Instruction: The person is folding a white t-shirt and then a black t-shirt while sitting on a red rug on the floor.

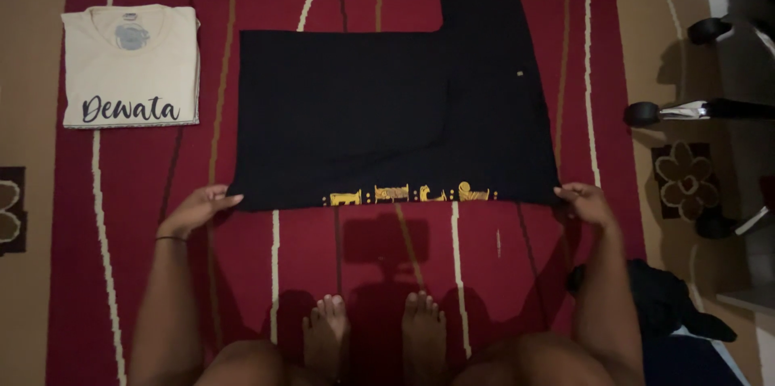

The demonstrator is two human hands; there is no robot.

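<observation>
A black T-shirt (379, 111) lies flat on a red rug (355, 249), partly folded, with one sleeve sticking up at the top right and a yellow print along its near edge. My left hand (200, 207) touches the shirt's near left corner. My right hand (583, 200) pinches the near right corner. Both arms reach forward over my knees and bare feet (375, 329).
A folded cream T-shirt (131, 65) with dark lettering lies at the rug's top left. A dark heap of cloth (666, 299) sits by my right knee. Chair or stand legs with castors (702, 111) stand on the tan floor at right.
</observation>
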